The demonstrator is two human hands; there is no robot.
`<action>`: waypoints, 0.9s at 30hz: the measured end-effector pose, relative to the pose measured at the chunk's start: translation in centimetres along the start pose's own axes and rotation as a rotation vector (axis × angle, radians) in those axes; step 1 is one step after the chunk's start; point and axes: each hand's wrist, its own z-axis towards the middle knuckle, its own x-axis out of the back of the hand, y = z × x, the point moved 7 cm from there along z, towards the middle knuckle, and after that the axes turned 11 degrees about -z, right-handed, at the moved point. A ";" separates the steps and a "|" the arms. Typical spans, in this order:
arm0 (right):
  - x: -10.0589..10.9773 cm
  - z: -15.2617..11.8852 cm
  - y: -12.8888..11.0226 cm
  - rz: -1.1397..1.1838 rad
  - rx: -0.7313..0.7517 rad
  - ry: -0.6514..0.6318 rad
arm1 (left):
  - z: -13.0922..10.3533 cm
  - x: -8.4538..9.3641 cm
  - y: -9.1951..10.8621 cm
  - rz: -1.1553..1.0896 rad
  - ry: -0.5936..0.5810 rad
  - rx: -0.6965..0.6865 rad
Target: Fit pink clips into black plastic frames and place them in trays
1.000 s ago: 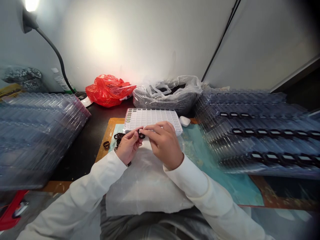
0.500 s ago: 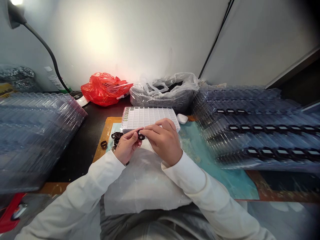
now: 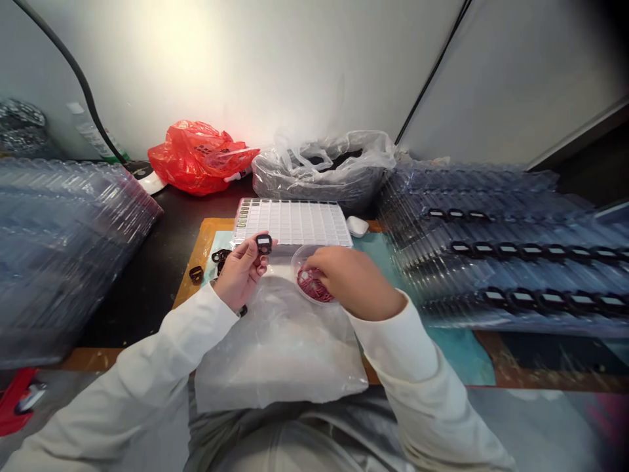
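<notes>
Your right hand [image 3: 356, 283] dips into the round tub [image 3: 296, 257] of small red pieces [image 3: 314, 287], its grip hidden from view. Your left grip [image 3: 256, 248] pinches a black ring part [image 3: 264, 244] near the gridded white tray [image 3: 295, 223]; beyond, a clear bag [image 3: 319, 181] holds dark contents.

So there's a crumpled red plastic bag [image 3: 199, 157] with dark print slumped at the back of the black tabletop [image 3: 122, 288], near the pale wall [image 3: 295, 72]. Left of it there's a bottle [image 3: 91, 134] with a white cap, kinda tilted, behind a dark bendy gooseneck [image 3: 69, 59]. Far left is a shiny silvery bundle [image 3: 22, 128], too blurry to make out. A rounded white case [image 3: 358, 227] sits right of center, dark cables [image 3: 432, 78] run diagonally up the wall, and something red [image 3: 14, 400] pokes in bottom left.
</notes>
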 end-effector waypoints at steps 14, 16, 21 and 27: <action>-2.1 0.8 -0.4 -0.051 -0.097 -0.245 | -0.2 -0.1 -0.1 0.014 -0.016 0.013; -1.0 0.8 0.0 0.018 -0.139 -0.140 | -0.2 -0.1 -0.2 0.022 -0.023 0.018; 2.1 0.7 0.2 0.271 -0.168 0.235 | -0.4 -0.2 -0.9 0.077 -0.043 0.061; 2.8 0.5 -1.5 0.339 -0.084 0.494 | -0.8 -0.5 -1.4 0.142 -0.064 0.079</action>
